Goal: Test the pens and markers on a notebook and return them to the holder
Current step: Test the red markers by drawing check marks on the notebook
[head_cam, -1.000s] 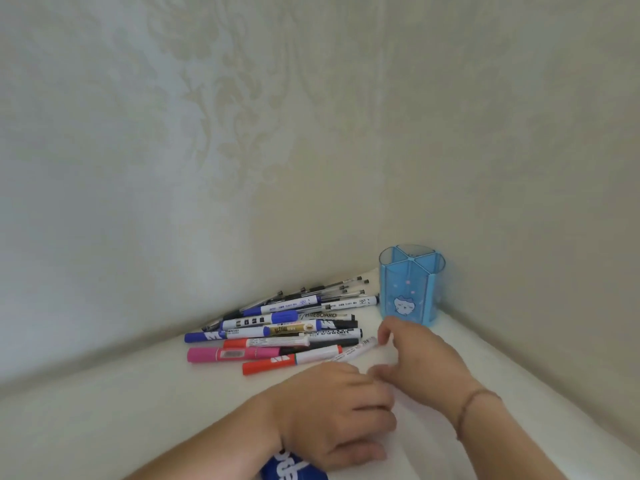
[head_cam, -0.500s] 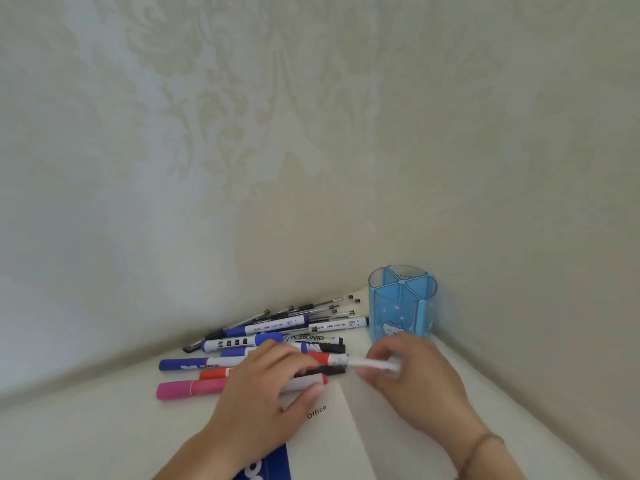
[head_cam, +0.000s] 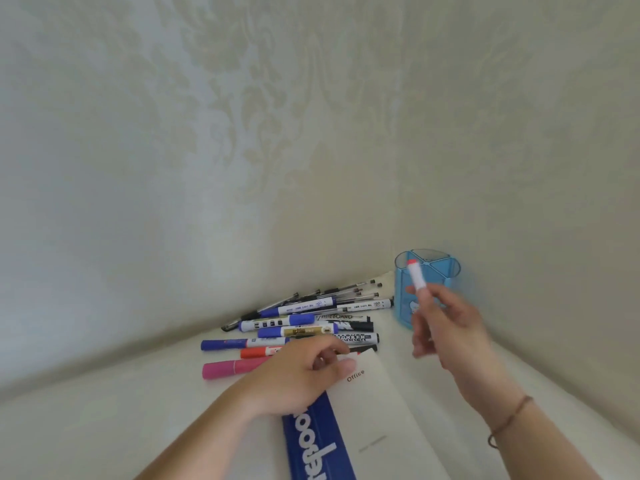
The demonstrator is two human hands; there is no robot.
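From where I watched, the right hand [head_cam: 446, 323] was lifted above the white worktop [head_cam: 104, 427], its fingers pinching a white marker [head_cam: 416, 276] with a red end that pointed up and slightly left — the marker stood in front of the blue holder [head_cam: 440, 271], overlapping its rim in my view, and motion blur kept me from telling whether it touched the holder. The holder sat in the corner where the two pale patterned walls met. The left hand [head_cam: 301, 372] rested on the far left corner of the notebook [head_cam: 370, 427], fingers curled, apparently pinching something small and white with a red edge, though I could not make out what it was. The notebook lay closed, with a white cover marked "Office" and a blue band along its left side. Just beyond the left hand lay the pile of pens and markers [head_cam: 304, 323] — a pink marker [head_cam: 228, 368] nearest, then red, blue and black ones, with thin pens at the back by the wall. A thin brown bracelet [head_cam: 509, 419] circled the right wrist.
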